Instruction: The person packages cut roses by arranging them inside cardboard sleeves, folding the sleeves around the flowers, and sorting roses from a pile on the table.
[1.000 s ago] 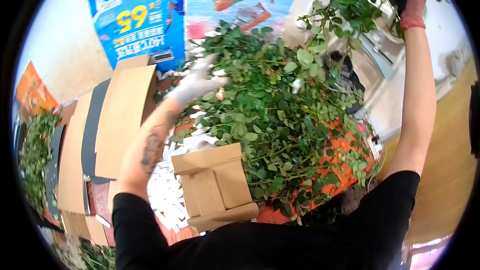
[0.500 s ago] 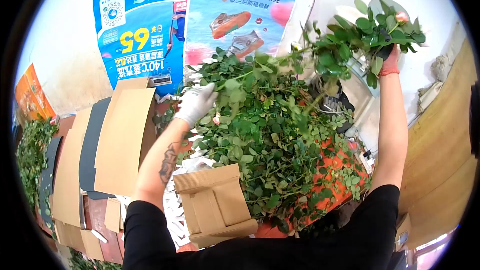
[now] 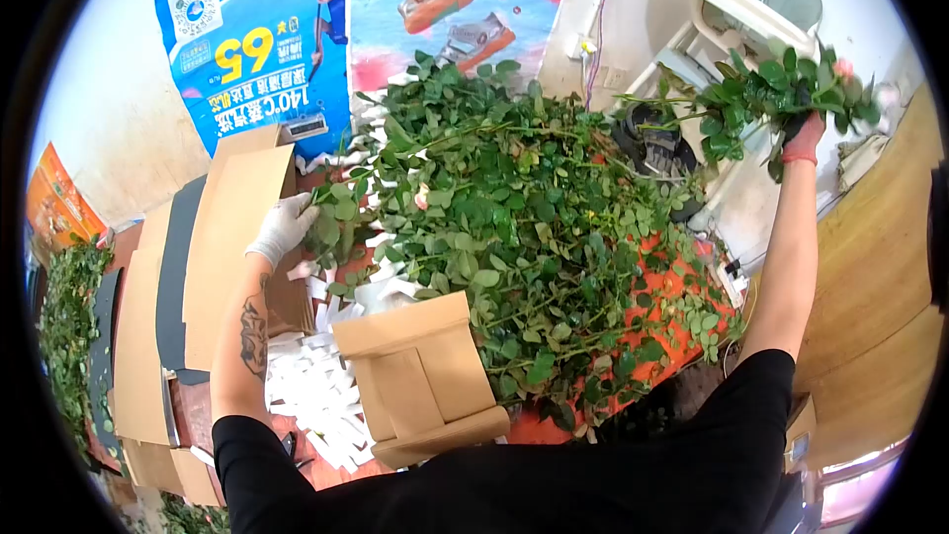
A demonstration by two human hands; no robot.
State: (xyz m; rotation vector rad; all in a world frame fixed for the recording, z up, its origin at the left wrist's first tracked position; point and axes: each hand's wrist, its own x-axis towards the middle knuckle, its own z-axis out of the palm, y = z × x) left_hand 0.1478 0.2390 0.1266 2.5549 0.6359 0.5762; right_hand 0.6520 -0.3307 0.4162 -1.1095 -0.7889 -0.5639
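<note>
My right hand point(image 3: 803, 138), in a dark and red glove, is closed round a bunch of leafy roses point(image 3: 756, 99) held out at the upper right. A pink bloom shows at the bunch's right end. On the other side, my left hand point(image 3: 281, 229), in a white glove, has its fingers closed at the end of a leafy rose stem point(image 3: 338, 216), left of the pile. Between the hands spreads a big heap of cut roses point(image 3: 534, 227), mostly green leaves, with a pink bloom near its left side.
A folded cardboard piece point(image 3: 420, 376) lies in front of the heap, beside scattered white paper strips point(image 3: 314, 400). Cardboard sheets point(image 3: 237, 237) stand at the left. Behind the right side are a dark shoe point(image 3: 652, 143) and a white high chair point(image 3: 736, 5). Posters point(image 3: 247, 49) cover the wall.
My left hand has moved left and slightly down, away from the heap's middle. My right hand has carried the rose bunch right and down. The camera view has tilted slightly.
</note>
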